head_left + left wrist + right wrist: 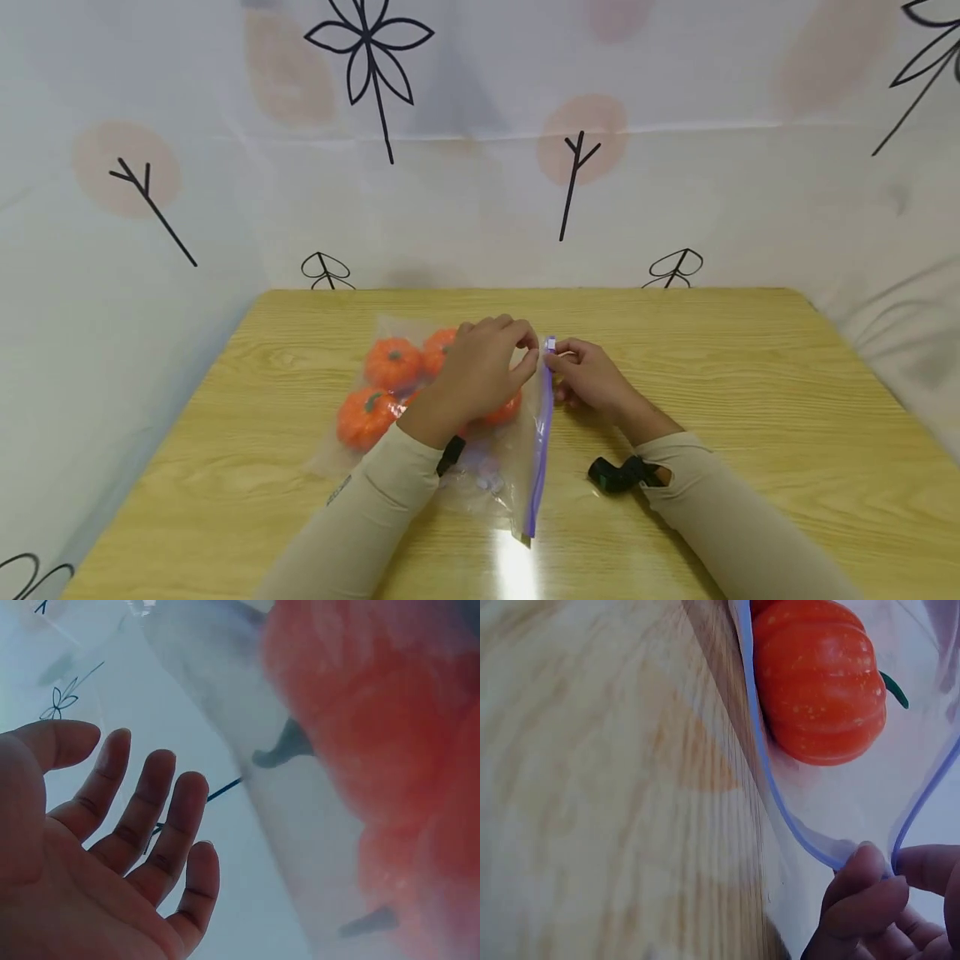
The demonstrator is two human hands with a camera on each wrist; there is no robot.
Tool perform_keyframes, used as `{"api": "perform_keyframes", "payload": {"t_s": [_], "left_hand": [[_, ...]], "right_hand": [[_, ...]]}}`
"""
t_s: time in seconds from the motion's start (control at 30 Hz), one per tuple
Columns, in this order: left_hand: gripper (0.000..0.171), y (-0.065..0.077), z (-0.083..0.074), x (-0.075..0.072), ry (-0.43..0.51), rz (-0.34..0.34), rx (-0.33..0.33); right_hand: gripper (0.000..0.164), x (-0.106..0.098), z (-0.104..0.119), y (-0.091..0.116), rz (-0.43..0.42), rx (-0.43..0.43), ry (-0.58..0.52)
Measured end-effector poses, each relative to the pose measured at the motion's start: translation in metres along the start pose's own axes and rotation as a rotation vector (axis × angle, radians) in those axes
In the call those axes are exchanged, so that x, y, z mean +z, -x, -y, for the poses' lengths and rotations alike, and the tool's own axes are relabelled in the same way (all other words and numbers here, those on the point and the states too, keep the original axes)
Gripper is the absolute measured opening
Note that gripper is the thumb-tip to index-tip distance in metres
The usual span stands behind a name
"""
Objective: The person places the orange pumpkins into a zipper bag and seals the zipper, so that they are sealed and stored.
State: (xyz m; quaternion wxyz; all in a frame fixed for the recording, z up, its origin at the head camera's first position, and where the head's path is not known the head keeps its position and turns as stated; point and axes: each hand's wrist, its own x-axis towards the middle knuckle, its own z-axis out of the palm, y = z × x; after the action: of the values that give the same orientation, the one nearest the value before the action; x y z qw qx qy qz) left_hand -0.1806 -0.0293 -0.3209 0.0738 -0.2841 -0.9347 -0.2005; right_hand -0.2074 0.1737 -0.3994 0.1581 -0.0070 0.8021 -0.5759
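A clear zip bag [517, 479] with a purple zip strip [538, 467] lies flat on the table, holding several orange toy pumpkins [393, 363] with green stems. Over the bag's right part hovers my left hand [483, 367], its fingers loosely bent and nothing between thumb and fingertips; the left wrist view shows them spread beside the bag. My right hand [592, 379] pinches the zip strip near its far end, by a white slider [551, 343]. In the right wrist view, thumb and fingers grip the bag's edge below a pumpkin [821, 682], and the mouth gapes there.
The wood-grain table [712, 350] extends on both sides of the bag. Behind it hangs a pale cloth [465, 208] printed with flowers and twigs. A black wrist camera [615, 475] juts from the right sleeve, close over the table.
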Motion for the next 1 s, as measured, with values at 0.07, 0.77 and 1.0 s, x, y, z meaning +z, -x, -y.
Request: {"api": "perform_keyframes", "payload": {"t_s": [0.07, 0.77, 1.0], "left_hand": [[0.011, 0.001, 0.004, 0.002, 0.021, 0.0, -0.03], [0.034, -0.002, 0.017, 0.016, 0.038, 0.076, -0.097], [0.022, -0.002, 0.019, 0.019, 0.067, 0.035, -0.105]], "right_hand": [[0.032, 0.004, 0.001, 0.001, 0.006, -0.02, -0.01], [0.017, 0.02, 0.012, 0.013, 0.005, -0.409, 0.168], [0.017, 0.022, 0.018, 0.018, 0.013, -0.424, 0.189]]}}
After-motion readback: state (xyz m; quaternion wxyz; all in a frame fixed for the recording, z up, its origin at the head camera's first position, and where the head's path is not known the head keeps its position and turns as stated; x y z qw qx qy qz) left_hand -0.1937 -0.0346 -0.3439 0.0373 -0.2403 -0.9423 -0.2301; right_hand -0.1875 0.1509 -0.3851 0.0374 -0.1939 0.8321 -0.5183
